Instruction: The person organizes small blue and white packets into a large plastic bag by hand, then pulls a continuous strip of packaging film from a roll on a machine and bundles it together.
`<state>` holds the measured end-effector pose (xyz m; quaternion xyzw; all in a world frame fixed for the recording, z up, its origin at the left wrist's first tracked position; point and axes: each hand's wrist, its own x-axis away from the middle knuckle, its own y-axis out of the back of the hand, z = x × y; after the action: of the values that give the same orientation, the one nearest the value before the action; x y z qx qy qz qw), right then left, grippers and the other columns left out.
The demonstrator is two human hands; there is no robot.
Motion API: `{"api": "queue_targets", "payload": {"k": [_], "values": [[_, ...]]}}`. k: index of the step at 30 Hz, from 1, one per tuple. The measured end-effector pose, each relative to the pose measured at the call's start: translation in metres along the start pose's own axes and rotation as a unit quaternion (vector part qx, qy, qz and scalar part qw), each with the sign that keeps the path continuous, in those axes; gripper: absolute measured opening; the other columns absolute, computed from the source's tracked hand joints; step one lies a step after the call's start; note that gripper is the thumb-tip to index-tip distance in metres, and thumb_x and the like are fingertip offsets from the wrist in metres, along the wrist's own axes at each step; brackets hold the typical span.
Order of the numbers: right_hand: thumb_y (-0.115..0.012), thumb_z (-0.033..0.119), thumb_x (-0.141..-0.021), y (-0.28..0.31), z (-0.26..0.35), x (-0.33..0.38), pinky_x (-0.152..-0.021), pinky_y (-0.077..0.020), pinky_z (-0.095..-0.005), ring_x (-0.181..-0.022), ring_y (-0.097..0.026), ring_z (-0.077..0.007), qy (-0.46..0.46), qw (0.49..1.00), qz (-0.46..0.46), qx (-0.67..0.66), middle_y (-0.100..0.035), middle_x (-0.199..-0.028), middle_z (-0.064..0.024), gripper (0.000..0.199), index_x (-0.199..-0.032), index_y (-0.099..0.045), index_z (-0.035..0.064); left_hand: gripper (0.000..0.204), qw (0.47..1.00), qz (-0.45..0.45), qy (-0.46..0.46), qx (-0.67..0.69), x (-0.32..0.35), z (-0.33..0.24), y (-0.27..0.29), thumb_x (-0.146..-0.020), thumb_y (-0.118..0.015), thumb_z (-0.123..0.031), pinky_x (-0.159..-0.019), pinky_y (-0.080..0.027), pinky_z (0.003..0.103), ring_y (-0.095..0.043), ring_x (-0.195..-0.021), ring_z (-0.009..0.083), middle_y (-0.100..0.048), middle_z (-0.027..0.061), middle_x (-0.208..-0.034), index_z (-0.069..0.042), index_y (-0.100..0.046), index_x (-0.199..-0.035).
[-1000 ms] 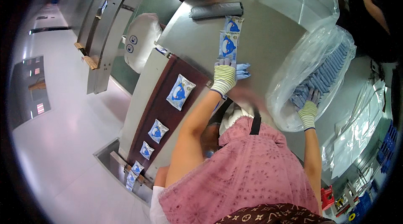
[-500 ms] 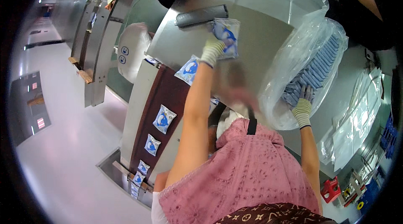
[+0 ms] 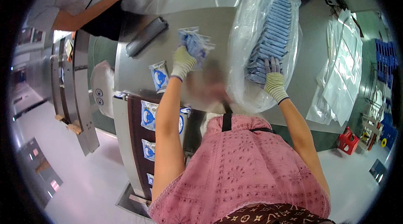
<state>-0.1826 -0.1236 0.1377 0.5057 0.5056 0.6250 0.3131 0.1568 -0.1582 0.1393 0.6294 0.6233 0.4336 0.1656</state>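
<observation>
Some blue-and-white packets [image 3: 200,47] are gripped in my left hand [image 3: 185,59], above the worktop [image 3: 223,27]. My right hand [image 3: 274,75] lies open, fingers extended, against the packed row [image 3: 275,24] in the clear bag [image 3: 238,66]. I'd judge each packet light, soft and slippery; a broad hold across the plump middle should beat pinching a seal, which might split.

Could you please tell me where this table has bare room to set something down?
Bare tabletop shows between the packets in the left hand and the clear bag, also between that bag and the white sheets. The bag's inside is crowded with blue packets.
</observation>
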Motion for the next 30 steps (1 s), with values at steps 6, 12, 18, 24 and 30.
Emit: {"api": "queue_targets", "payload": {"k": [6,12,18,24,30], "values": [[-0.059,0.036,-0.066,-0.039,-0.028,0.003,-0.099,-0.0169,-0.0472,-0.124,-0.014,-0.029,-0.025,0.921,0.019,-0.389,-0.016,-0.134,-0.015,0.079,-0.129,-0.019,0.0104,0.07,0.886,0.102,-0.45,0.042,0.087,-0.151,-0.011,-0.049,-0.069,-0.029,-0.084,-0.036,0.042,-0.046,-0.098,0.0326,-0.048,0.0173,-0.105,-0.003,-0.044,-0.109],[-0.056,0.029,-0.069,0.01,-0.047,0.049,-0.091,-0.0298,-0.0434,-0.108,-0.038,-0.0311,0.078,0.986,-0.113,-0.094,-0.043,-0.115,-0.0134,0.047,-0.109,-0.045,0.0052,0.054,0.857,0.194,-0.407,-0.247,0.09,-0.138,-0.093,-0.05,-0.065,-0.019,-0.084,-0.036,0.041,-0.044,-0.096,0.032,-0.045,0.0195,-0.101,-0.004,-0.049,-0.1],[-0.05,0.019,-0.068,-0.017,0.035,0.1,-0.072,-0.0411,-0.0349,-0.087,-0.047,-0.0246,0.307,0.932,-0.121,-0.148,-0.054,-0.096,-0.0077,0.025,-0.088,-0.054,0.0043,0.043,0.842,0.19,-0.423,-0.278,0.093,-0.142,-0.113,-0.061,-0.06,-0.024,-0.088,-0.033,0.042,-0.041,-0.103,0.0326,-0.044,0.0186,-0.109,-0.007,-0.05,-0.1],[-0.045,0.017,-0.069,-0.072,0.066,0.082,-0.064,-0.0364,-0.0325,-0.078,-0.045,-0.024,0.221,0.973,-0.051,-0.038,-0.053,-0.089,-0.0115,0.027,-0.086,-0.058,0.0004,0.029,0.82,0.158,-0.419,-0.357,0.091,-0.123,-0.137,-0.077,-0.045,-0.024,-0.09,-0.031,0.044,-0.036,-0.111,0.0347,-0.038,0.0173,-0.12,-0.012,-0.051,-0.103],[-0.044,0.01,-0.072,-0.023,0.063,0.114,-0.062,-0.0429,-0.0335,-0.075,-0.052,-0.0223,0.247,0.958,0.105,-0.096,-0.054,-0.086,-0.0137,0.021,-0.085,-0.056,-0.0017,0.039,0.807,0.19,-0.365,-0.424,0.108,-0.172,-0.124,-0.076,-0.043,-0.017,-0.091,-0.029,0.043,-0.035,-0.113,0.0337,-0.038,0.0206,-0.118,-0.007,-0.042,-0.114]]}}
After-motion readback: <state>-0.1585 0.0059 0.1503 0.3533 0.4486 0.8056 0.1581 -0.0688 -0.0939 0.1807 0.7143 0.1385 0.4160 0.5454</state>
